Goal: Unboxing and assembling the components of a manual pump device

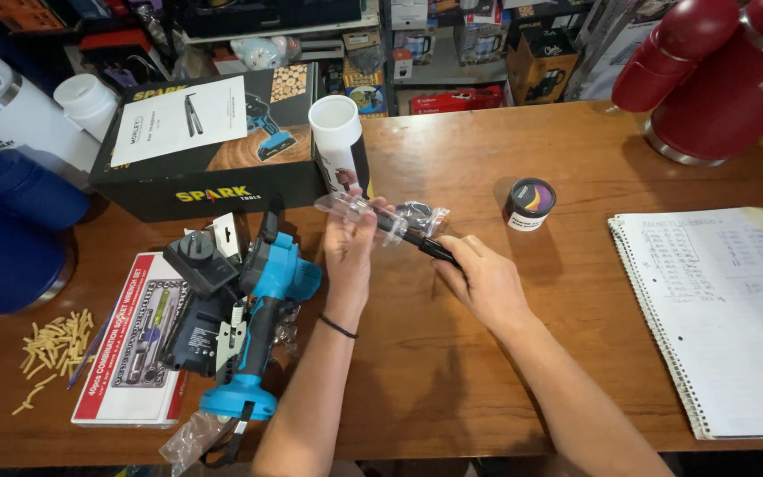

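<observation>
Two bare forearms, no sleeves. Left wrist carries one thin black band [338, 327]. Right hand [485, 281] wears nothing.

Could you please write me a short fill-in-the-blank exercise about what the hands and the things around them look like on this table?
1. The left hand holds a clear ____ bag.
2. The right hand grips a slim ____ tool whose tip is in the bag.
3. The blue power tool lies to the ____ of the left hand.
4. The spiral notebook lies ____ on the wooden table.

Missing words: plastic; black; left; open
</observation>
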